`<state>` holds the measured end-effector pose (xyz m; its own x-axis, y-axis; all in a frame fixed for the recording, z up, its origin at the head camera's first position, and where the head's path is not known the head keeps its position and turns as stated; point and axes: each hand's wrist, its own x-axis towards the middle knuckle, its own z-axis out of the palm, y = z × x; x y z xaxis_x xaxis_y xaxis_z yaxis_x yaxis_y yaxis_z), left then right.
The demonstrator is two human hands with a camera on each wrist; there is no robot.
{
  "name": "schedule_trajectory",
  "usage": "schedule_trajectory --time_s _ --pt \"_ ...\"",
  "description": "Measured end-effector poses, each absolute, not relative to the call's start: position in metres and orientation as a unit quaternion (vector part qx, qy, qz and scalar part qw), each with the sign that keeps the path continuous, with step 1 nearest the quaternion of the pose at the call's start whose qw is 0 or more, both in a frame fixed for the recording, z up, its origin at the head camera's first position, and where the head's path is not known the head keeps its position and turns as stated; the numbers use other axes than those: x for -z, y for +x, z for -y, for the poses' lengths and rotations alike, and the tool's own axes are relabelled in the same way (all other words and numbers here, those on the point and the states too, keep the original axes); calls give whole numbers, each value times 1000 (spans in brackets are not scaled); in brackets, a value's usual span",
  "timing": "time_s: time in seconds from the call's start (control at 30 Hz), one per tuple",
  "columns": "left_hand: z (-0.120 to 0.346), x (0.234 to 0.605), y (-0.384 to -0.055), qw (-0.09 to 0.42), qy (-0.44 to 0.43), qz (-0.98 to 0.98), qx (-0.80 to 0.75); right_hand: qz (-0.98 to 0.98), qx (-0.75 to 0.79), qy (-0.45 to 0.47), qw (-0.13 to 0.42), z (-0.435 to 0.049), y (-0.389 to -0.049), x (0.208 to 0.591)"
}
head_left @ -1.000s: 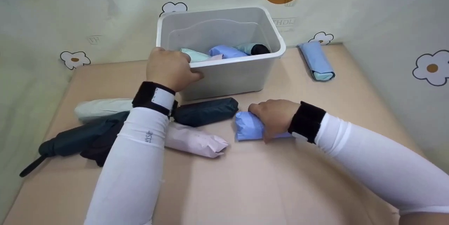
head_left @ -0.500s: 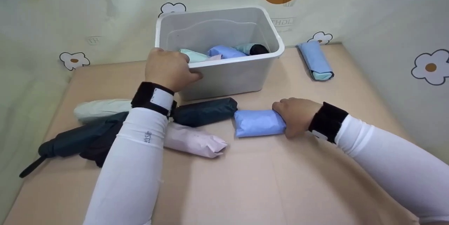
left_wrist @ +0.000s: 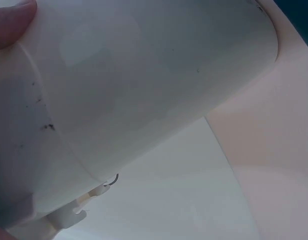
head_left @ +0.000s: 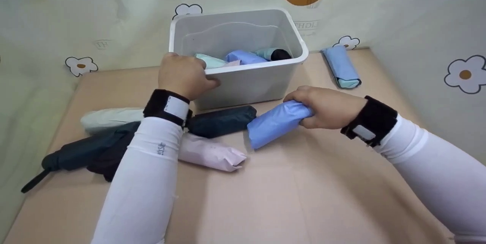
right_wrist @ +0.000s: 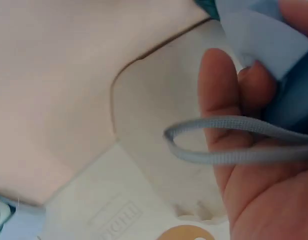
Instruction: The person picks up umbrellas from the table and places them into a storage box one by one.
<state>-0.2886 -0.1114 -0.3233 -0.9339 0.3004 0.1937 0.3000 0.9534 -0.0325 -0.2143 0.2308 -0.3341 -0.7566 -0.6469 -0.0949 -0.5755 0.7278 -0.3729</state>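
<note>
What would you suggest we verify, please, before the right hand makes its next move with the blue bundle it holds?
1. Grip: ok; the right hand grips one end of the blue bundle.
2. Bin braced: ok; the left hand grips the near rim of the bin.
3. Bin upright, top uncovered: ok.
4. Space inside: looks ok; the visible bundles inside lie below the rim.
5. Strap tucked away: not ok; a grey loop sticks out across the right fingers.
6. Clear of the dark bundle: cannot tell; the ends look very close.
</note>
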Motion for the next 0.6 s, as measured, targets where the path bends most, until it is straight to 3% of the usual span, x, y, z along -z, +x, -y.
schedule_trajectory --time_s 0.3,0.6 --pt "112 322 -289 106 -163 981 2 -884 370 -285 29 -223 -225 301" --pt "112 324 -289 105 -152 983 14 -905 386 -179 -10 -198 -268 290"
